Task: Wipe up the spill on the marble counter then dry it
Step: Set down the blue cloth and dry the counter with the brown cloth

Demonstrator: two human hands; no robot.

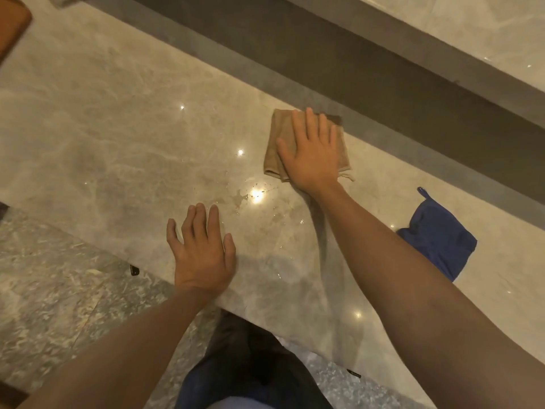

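Observation:
A folded tan cloth (278, 143) lies on the pale marble counter (118, 128), near its far edge. My right hand (312, 156) lies flat on top of it, fingers spread, palm pressing down. A small wet spill (244, 197) with scattered droplets glistens just in front of the cloth, between my two hands. My left hand (203, 249) rests flat on the counter by the near edge, fingers apart and holding nothing. A blue cloth (439, 240) lies crumpled on the counter to the right of my right forearm.
A dark recessed strip (354, 69) runs along the counter's far edge, with another pale surface (472, 25) beyond. A brown object (11, 22) sits at the top left corner. Grey speckled floor (59, 276) lies below the near edge.

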